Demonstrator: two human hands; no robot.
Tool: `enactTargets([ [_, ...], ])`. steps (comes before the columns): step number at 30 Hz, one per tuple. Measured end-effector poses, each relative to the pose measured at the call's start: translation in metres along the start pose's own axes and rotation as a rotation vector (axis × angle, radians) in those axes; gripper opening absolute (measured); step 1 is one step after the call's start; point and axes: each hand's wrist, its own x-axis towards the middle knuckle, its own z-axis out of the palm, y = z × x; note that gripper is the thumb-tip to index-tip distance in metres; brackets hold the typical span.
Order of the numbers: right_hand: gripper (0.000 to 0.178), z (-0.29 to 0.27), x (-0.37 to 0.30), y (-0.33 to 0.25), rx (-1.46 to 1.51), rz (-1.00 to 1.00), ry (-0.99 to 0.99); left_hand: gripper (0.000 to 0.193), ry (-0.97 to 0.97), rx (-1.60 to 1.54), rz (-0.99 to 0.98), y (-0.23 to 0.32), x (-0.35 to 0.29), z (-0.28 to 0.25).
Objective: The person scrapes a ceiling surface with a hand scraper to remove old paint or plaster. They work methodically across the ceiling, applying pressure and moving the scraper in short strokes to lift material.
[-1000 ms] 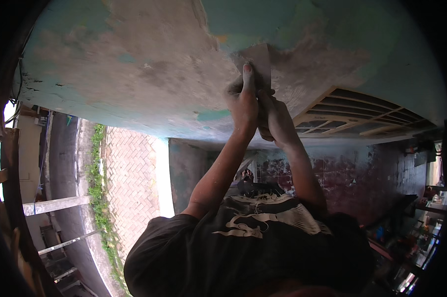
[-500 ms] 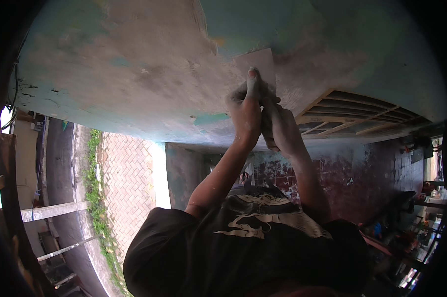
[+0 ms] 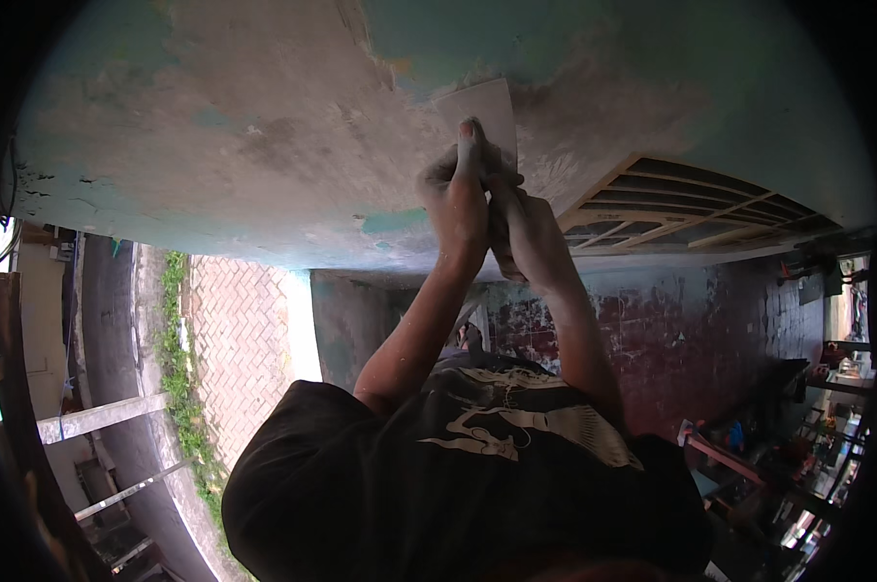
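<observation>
A broad ceiling (image 3: pixel 264 126) fills the upper half of the view, its plaster rough and mottled, grey-brown patches scraped bare between flaking remnants of pale turquoise paint, with fine cracks near its left edge. Below it a wall (image 3: pixel 671 330) of worn, dark red and grey blotched masonry runs to the right, and to the left lies a brick-paved yard (image 3: pixel 240 349) in a herringbone pattern, edged by a strip of green weeds (image 3: pixel 181 388). The person's black T-shirt (image 3: pixel 438 485), soft cloth with a pale printed figure across the chest, takes up the lower middle. At the right of the ceiling sits a slatted wooden vent (image 3: pixel 681 199), its thin pale bars set in a rectangular frame. Both dusty forearms rise to the ceiling, where the left hand (image 3: pixel 455 199) and the right hand (image 3: pixel 528 233) meet, whitened with powder. Their grip is closed together on the handle of a flat scraper (image 3: pixel 482 107), the left forefinger laid straight along it. Its blade is a thin, pale, squarish sheet pressed flat against the ceiling just above the hands, beside a turquoise patch.
</observation>
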Motion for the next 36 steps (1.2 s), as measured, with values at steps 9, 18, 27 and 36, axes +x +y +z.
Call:
enactTargets([
  [9, 0.042, 0.016, 0.023, -0.027, -0.214, -0.305, -0.118, 0.052, 0.077, -0.015, 0.1, 0.022, 0.015, -0.013],
  [18, 0.045, 0.024, 0.008, -0.011, 0.284, 0.026, -0.023, 0.05, -0.017, 0.104, 0.07, -0.003, 0.011, -0.011],
  [27, 0.058, 0.009, 0.0, -0.016, 0.247, 0.075, -0.042, 0.053, -0.027, 0.169, 0.087, -0.008, 0.013, -0.006],
  [36, 0.053, -0.045, -0.019, 0.045, 0.533, 0.21, -0.297, 0.052, -0.331, 0.364, -0.009, -0.023, 0.001, -0.04],
])
